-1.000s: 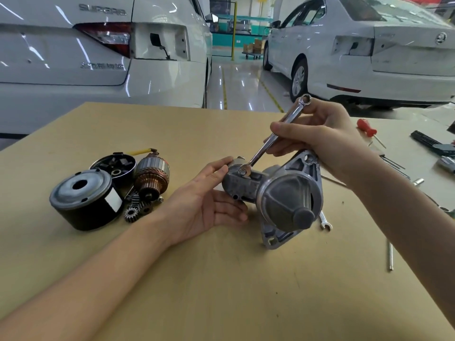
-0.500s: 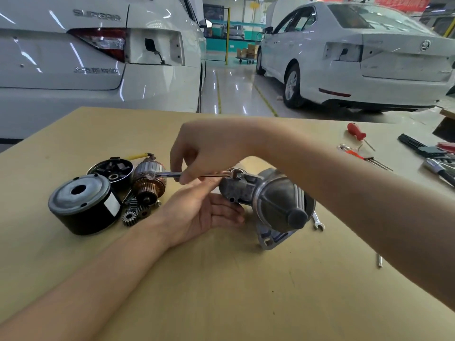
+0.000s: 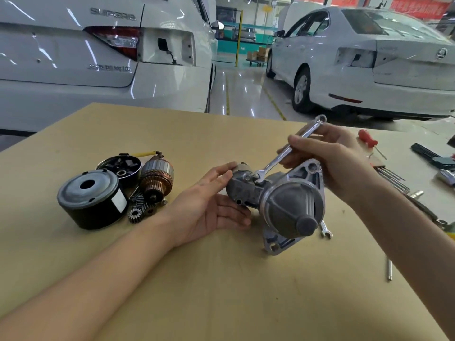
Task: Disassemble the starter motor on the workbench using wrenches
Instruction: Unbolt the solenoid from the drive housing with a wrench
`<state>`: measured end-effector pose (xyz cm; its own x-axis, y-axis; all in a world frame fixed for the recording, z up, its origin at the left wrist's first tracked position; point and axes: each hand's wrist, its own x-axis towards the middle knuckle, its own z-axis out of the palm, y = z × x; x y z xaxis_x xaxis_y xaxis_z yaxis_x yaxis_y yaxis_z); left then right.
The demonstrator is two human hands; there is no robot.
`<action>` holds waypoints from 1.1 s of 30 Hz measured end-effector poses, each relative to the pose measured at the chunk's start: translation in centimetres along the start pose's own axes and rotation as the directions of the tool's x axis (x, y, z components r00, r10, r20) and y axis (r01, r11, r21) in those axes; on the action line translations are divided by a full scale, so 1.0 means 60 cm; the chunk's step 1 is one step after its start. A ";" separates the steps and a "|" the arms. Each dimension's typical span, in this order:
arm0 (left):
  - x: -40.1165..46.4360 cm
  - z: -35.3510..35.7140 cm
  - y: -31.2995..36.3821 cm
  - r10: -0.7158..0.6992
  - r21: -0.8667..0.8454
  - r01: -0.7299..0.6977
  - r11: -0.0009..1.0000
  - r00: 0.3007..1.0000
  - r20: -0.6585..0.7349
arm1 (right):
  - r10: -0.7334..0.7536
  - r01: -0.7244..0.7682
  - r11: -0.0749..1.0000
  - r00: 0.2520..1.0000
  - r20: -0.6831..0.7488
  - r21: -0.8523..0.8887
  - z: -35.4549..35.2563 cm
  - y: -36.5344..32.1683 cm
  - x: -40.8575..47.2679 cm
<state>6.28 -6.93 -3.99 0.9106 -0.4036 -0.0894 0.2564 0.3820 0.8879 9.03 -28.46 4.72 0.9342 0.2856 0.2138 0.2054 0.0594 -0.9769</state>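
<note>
On the tan counter [image 3: 221, 291] of a garage, parts already taken off lay in a cluster at the left: one black drum-shaped casing [image 3: 91, 199], one round black end cap [image 3: 119, 167] behind it, one copper-wound rotor [image 3: 157, 179] and what looked like two small gears [image 3: 141, 212], apparently set aside to keep the working area free. The person's left hand [image 3: 209, 205], palm turned toward the part and its fingers [image 3: 221, 169] held straight, rested against the end of the starter motor [image 3: 283, 200], seemingly to brace it against the turning force. The motor lay on its side at the middle of the counter, its nose pointing toward the camera. One wrench [image 3: 285, 153] sat with its open end on a fastener atop the motor, its shaft angled up to the right hand [image 3: 332, 156], whose curled fingers [image 3: 295, 141] gripped it near the ring end for leverage. A second wrench [image 3: 325, 231] lay partly hidden behind the motor. Farther right were one red-handled screwdriver [image 3: 367, 139], one loose long bolt [image 3: 389, 269] and other tools too blurred to count. Two white cars [image 3: 98, 65] stood beyond the counter.
</note>
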 end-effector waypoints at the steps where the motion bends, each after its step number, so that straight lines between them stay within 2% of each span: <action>1: 0.000 0.000 0.000 0.001 -0.001 -0.001 1.000 1.000 0.001 | 0.005 -0.005 1.000 1.000 -0.008 -0.003 -0.001 0.003 -0.002; 14: 0.000 -0.007 -0.001 -0.008 0.014 0.007 1.000 1.000 0.019 | -0.060 0.061 0.995 0.998 0.005 -0.083 0.012 -0.008 -0.013; 20: -0.001 -0.006 0.000 -0.008 0.024 0.008 1.000 1.000 0.015 | -0.046 0.045 0.997 0.999 -0.015 -0.064 0.015 -0.007 -0.014; 26: 0.000 -0.005 0.001 -0.009 0.035 0.009 0.999 1.000 0.007 | -0.115 0.116 0.987 0.993 0.012 -0.114 0.013 -0.009 -0.012; 33: 0.000 -0.006 0.001 -0.014 0.030 0.013 0.999 1.000 0.010 | -0.085 0.084 0.986 0.996 -0.001 -0.142 0.012 -0.008 -0.007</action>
<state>6.42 -6.61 -4.13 0.9036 -0.4174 -0.0966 0.2585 0.3514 0.8998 8.31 -27.94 5.08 0.9137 0.2785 0.2958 0.3224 -0.0538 -0.9451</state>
